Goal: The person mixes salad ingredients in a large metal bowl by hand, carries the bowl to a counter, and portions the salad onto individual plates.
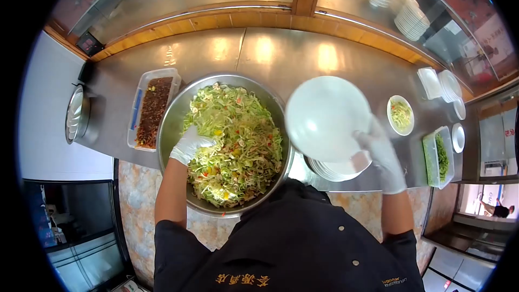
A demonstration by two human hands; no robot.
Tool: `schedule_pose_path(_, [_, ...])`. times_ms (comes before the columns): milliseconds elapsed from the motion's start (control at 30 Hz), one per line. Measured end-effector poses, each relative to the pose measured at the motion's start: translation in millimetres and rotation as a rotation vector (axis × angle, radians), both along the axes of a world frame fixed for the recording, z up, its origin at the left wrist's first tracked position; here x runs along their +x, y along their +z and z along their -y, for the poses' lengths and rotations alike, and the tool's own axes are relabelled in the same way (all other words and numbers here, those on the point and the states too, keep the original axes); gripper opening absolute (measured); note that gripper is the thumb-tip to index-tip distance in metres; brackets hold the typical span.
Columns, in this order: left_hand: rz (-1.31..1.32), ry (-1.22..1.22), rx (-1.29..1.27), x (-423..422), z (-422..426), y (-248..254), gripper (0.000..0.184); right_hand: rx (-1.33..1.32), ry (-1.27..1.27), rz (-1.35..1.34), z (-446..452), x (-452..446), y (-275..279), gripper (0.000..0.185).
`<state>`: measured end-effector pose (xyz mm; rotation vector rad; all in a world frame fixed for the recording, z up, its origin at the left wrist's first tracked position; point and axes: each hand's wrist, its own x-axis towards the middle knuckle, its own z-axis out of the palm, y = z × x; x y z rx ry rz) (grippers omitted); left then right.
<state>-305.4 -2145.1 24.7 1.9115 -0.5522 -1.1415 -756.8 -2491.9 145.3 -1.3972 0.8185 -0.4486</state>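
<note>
At the middle of the steel counter [311, 57], big metal bowl [172, 130], well filled with shredded vegetable mix [238, 151]: pale green shreds, red and yellow bits through it.

Left hand [192, 145], gloved, is inside the bowl at its left side, fingers touching the mix. Fingertips partly buried, so can't tell if they're closed on any of it. Most of the mix lies to the right of that hand, with some above and below it.

Right hand [383, 157], gloved and a bit blurred, grips a white plate [327, 116] by its lower right edge. Plate has no food on it, is up off the counter, just right of the bowl, its near edge at or over the bowl's right rim; can't tell if they touch. So the plate sits between the two hands, much nearer the right; the mix is on the far side of the plate from that hand.

Plate stack [341, 173] sits below the held plate, partly covered by it. Left of the bowl, just beside it: clear tub [135, 111] of dark red-brown chopped stuff [154, 113]. Farther right, past the right hand: oval dish [400, 131] with a portion of similar shreds, then a tub [431, 159] of greens [442, 157].
</note>
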Motion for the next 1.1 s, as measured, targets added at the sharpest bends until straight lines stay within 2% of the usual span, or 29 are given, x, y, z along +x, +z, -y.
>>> schedule_pose_path(67, [-0.179,0.022,-0.41,-59.2,36.8,97.0,0.082,0.039,0.099,-0.1,-17.8,32.2,-35.7,0.054])
schedule_pose_path(133, [-0.131,-0.14,-0.326,-82.7,61.3,138.4,0.083,0.318,0.056,0.163,-61.7,75.8,-53.3,0.055])
schedule_pose_path(167, [-0.108,-0.22,-0.28,-91.8,72.8,151.1,0.083,0.352,0.11,0.17,-74.2,90.0,-79.6,0.056])
schedule_pose_path(200, [0.092,-0.328,-0.133,-104.2,86.9,160.8,0.087,0.386,0.166,0.179,-85.1,102.9,-103.1,0.056])
schedule_pose_path(267, [0.484,-0.535,0.177,-123.5,104.6,171.4,0.094,0.502,0.194,0.189,-111.7,123.7,-114.8,0.056])
schedule_pose_path(367, [0.758,-0.566,-0.123,-119.2,91.6,119.2,0.085,0.601,0.238,0.213,-127.8,132.1,-103.8,0.057])
schedule_pose_path(467, [0.765,-0.413,-0.084,-106.1,66.4,142.8,0.064,0.648,0.259,0.257,-130.3,130.2,-114.2,0.058])
schedule_pose_path(500, [0.466,-0.24,-0.052,-106.0,59.0,169.3,0.068,0.663,0.24,0.25,-131.4,128.8,-126.0,0.058])
schedule_pose_path(533, [0.491,-0.102,-0.053,-79.7,32.7,128.0,0.071,0.679,0.217,0.24,-132.7,125.9,-132.5,0.058])
schedule_pose_path(600, [0.469,-0.157,0.21,-28.6,-13.5,67.0,0.095,0.675,0.201,0.211,-132.8,117.2,-130.8,0.057])
schedule_pose_path(700, [0.541,-0.538,0.673,-57.7,-36.1,-2.4,0.14,0.675,0.138,0.242,-134.1,104.7,-125.2,0.057])
schedule_pose_path(733, [0.636,-0.518,0.697,-91.8,-28.6,-15.2,0.13,0.679,0.116,0.266,-134.1,102.8,-123.9,0.058])
schedule_pose_path(800, [0.614,-0.438,0.476,-97.0,-24.7,-44.5,0.1,0.691,0.094,0.303,-134.0,99.9,-123.4,0.058])
schedule_pose_path(900, [0.459,-0.382,0.385,-81.7,-26.7,-49.3,0.067,0.688,0.103,0.338,-129.2,94.0,-134.0,0.058])
schedule_pose_path(1000, [0.287,-0.187,0.202,-62.3,-36.1,-28.9,0.055,0.667,0.086,0.334,-124.4,95.2,-140.0,0.057])
schedule_pose_path(1033, [0.087,-0.048,0.077,-62.5,-34.6,-6.1,0.056,0.676,0.064,0.329,-126.0,97.6,-134.2,0.055])
schedule_pose_path(1100, [0.342,-0.061,0.028,-61.3,-30.7,29.0,0.055,0.689,0.06,0.338,-127.7,102.4,-132.5,0.054])
